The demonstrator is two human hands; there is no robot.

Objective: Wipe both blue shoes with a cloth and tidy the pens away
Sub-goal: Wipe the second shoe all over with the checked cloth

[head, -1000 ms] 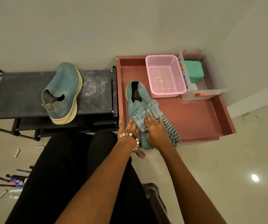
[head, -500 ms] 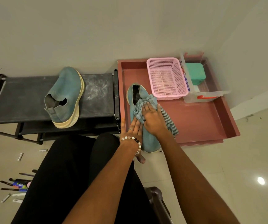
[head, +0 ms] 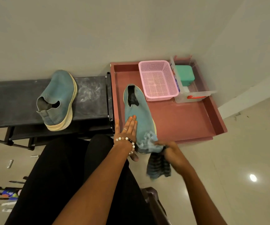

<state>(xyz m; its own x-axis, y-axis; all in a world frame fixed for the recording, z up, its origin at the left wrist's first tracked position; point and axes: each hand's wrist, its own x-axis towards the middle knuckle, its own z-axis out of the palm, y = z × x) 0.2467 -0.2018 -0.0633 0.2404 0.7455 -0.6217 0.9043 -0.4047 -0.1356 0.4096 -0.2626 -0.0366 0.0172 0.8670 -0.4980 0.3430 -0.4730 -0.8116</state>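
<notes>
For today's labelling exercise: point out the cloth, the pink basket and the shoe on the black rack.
cloth (head: 158,166), head view, on its dark hanging folds.
pink basket (head: 157,95), head view, on its near wall.
shoe on the black rack (head: 61,91), head view, on its blue upper.

Looks like a corner of someone's home, probably an entryway: glossy beige floor tiles (head: 228,159), plain painted walls (head: 98,30), a low black metal shoe rack (head: 17,101) against the wall, and a pink plastic mesh basket (head: 157,78) in a reddish-brown tray (head: 188,120) on the floor.

Pale walls (head: 98,30), glossy tiled floor (head: 228,159), black rack (head: 17,98)
</notes>
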